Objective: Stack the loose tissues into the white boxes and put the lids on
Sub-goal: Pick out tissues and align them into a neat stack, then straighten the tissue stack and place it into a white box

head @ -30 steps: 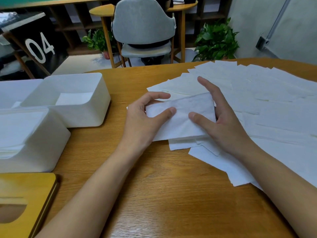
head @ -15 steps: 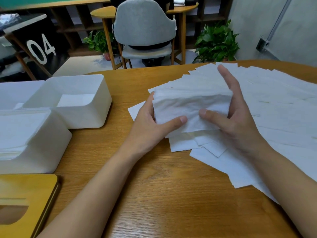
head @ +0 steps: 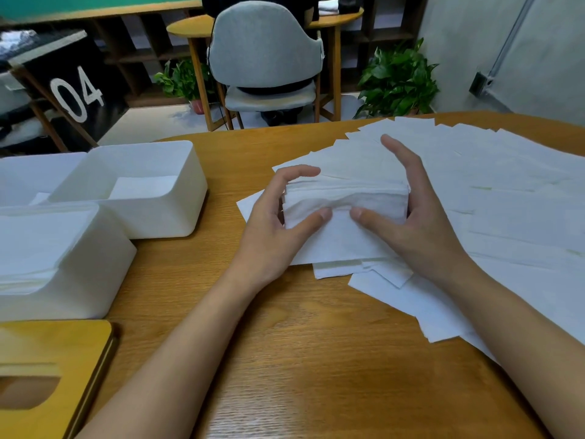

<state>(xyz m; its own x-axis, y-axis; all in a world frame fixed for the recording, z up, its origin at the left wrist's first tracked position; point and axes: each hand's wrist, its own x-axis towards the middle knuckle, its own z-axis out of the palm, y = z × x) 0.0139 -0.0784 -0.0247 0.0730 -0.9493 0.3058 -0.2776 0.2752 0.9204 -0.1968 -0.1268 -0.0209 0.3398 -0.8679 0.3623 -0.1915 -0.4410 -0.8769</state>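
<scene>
Both hands grasp one thin stack [head: 345,198] of tissues. The left hand [head: 269,229] curls round its left end with the thumb on the front face. The right hand [head: 424,229] pinches the right end between thumb and fingers, forefinger raised. The stack is held on edge over the loose tissues [head: 506,217] spread on the right of the bench [head: 316,359], well apart from the boxes. I cannot tell whether its lower edge touches them.

The sheets are limp and the front one is already creased between the thumbs. If either pinch eases on the way left, the stack will likely fan out or shed sheets. A loose sheet underneath may cling and be dragged along. The far box [head: 177,213] holds little and has room, but a crooked entry could fold the ends against its rim. The near box [head: 104,274] looks almost full, and adding more there may stop the lid [head: 53,350] seating.
</scene>
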